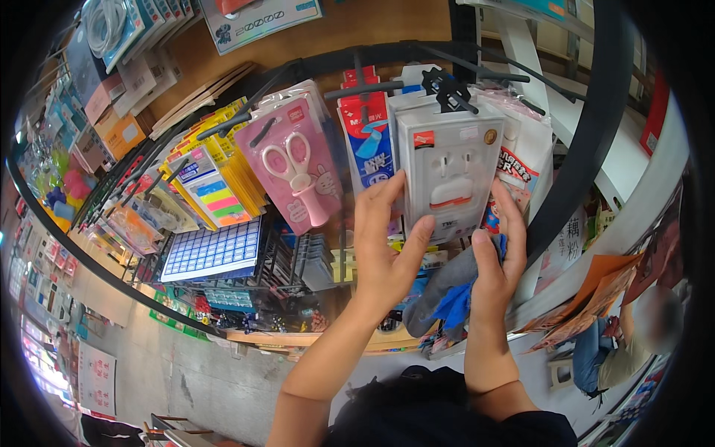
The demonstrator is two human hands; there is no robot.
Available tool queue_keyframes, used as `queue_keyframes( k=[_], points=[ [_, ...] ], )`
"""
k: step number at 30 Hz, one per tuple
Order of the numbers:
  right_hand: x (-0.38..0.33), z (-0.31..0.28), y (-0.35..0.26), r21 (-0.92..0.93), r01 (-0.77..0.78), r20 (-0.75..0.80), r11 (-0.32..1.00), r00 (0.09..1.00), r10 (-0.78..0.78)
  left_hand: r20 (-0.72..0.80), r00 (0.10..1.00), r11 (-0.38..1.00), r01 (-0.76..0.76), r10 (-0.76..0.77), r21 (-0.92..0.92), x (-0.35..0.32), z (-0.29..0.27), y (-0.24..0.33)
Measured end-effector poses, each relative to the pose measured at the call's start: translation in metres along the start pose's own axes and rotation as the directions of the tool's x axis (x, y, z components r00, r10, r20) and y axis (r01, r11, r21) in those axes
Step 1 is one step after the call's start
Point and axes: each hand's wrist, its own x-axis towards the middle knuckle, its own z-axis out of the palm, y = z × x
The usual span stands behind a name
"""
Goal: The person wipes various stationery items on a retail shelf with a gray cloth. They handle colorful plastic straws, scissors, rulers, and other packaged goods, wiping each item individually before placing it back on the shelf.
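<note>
A white earphone box [451,167] with a clear front and a black hanging tab is at a rack hook. My left hand [389,246] holds its left side, fingers along the edge and thumb at the lower front. At the box's right edge are the fingers of my right hand [493,262]. That hand also grips a grey and blue cloth [441,287], which hangs down below the box and is partly hidden by the hand. Left of the box hang red and blue packets [366,130]. Farther left is a pink card with white-handled scissors [298,167].
Yellow packs of sticky notes [216,190] hang at left, above a blue-and-white sheet [212,251] on a wire rack. A black curved rail [577,167] bounds the right side. Another person [622,350] sits at far right. Grey floor [201,380] lies below.
</note>
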Motion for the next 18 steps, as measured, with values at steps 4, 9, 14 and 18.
queue_keyframes(
  k=[4,9,14,18],
  points=[
    [0.001,0.000,-0.006,0.044,-0.024,-0.008,0.999,1.000,0.025,-0.017,0.995,0.990,0.096,-0.098,-0.102,0.000,0.004,0.003],
    [-0.002,0.003,-0.007,0.097,-0.019,-0.039,0.995,0.999,0.022,-0.033,0.999,0.977,0.016,-0.023,-0.211,-0.002,0.007,0.000],
    [-0.007,-0.002,-0.009,0.078,-0.068,-0.036,0.995,0.997,0.071,-0.019,0.995,0.861,0.074,-0.097,-0.503,0.006,0.019,0.022],
    [-0.014,0.001,-0.024,0.168,-0.095,-0.095,0.981,0.989,0.112,0.066,0.997,0.973,-0.029,0.044,-0.227,0.000,0.002,0.022]
  ],
)
